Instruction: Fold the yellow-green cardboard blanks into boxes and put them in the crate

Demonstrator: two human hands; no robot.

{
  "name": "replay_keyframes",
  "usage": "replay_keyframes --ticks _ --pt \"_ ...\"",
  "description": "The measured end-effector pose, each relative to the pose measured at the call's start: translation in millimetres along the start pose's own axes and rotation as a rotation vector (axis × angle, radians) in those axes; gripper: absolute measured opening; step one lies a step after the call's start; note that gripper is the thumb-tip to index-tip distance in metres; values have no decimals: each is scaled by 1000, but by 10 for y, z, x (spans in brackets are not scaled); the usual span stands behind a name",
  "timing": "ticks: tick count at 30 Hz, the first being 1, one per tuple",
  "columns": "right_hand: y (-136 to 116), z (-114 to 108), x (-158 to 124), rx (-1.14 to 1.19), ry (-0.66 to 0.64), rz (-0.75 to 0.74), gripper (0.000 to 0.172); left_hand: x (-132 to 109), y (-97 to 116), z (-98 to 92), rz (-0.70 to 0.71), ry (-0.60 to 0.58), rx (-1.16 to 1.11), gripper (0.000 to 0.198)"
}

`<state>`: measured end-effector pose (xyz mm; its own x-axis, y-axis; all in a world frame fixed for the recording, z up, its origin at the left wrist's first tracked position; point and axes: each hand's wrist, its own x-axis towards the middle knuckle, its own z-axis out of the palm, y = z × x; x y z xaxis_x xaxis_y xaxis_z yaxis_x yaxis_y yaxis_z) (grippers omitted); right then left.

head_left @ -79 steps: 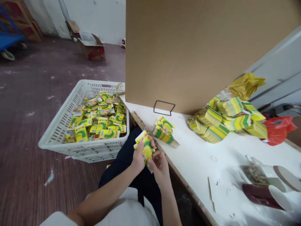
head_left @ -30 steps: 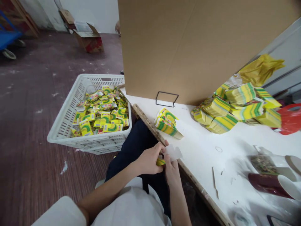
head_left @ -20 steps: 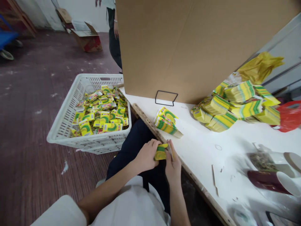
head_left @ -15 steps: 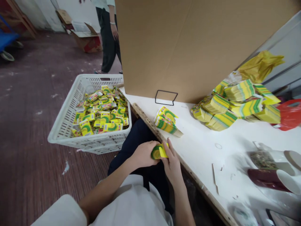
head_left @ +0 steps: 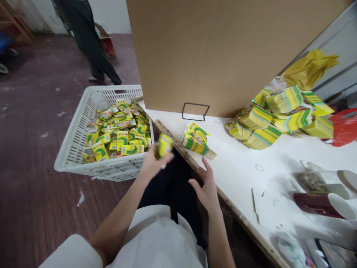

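Note:
My left hand (head_left: 154, 160) grips a small yellow-and-green box (head_left: 165, 145), blurred by motion, close to the near right corner of a white plastic basket (head_left: 69, 149). Many similar yellow-and-green boxes (head_left: 118, 126) lie heaped in that basket. At the table's edge, my right hand (head_left: 205, 186) has its thumb and fingers apart and holds nothing. Just beyond it, a small stack of flat yellow-and-green cartons (head_left: 196, 139) rests on the white table (head_left: 234, 167).
A large cardboard sheet (head_left: 200, 56) stands behind a black wire stand (head_left: 195, 111). Bundled cartons (head_left: 262, 123) are piled at the right, beside a red bag (head_left: 344, 128). Nearer lie a maroon cup (head_left: 318, 204) and a clear jar (head_left: 312, 182). A person's legs (head_left: 89, 44) show beyond the basket.
My left hand has carried the box away from my right hand, toward the basket. My right hand has let go and opened. The person behind has moved left.

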<state>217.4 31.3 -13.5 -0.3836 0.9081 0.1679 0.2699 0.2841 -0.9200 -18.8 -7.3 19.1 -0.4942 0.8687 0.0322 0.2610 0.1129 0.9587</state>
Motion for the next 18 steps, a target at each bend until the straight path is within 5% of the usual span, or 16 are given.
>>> replay_keyframes --ticks 2,4,8,11,14,18 --pt "22 -48 27 -10 62 54 64 160 -103 -171 -3 291 -131 76" --pt "14 -92 76 -49 81 70 49 228 -216 -256 -30 373 -138 95" --pt "-81 -107 271 -155 60 1 28 39 -374 -66 -137 -21 -166 73" --pt "-150 -137 568 -236 189 -70 15 -186 -337 188 -122 -293 -197 51" --pt "-135 -215 971 -353 345 -102 16 -299 -200 318 -44 -375 -117 41" --pt "-1 -241 1409 -541 348 0 24 -323 -62 323 -12 -417 -61 38"
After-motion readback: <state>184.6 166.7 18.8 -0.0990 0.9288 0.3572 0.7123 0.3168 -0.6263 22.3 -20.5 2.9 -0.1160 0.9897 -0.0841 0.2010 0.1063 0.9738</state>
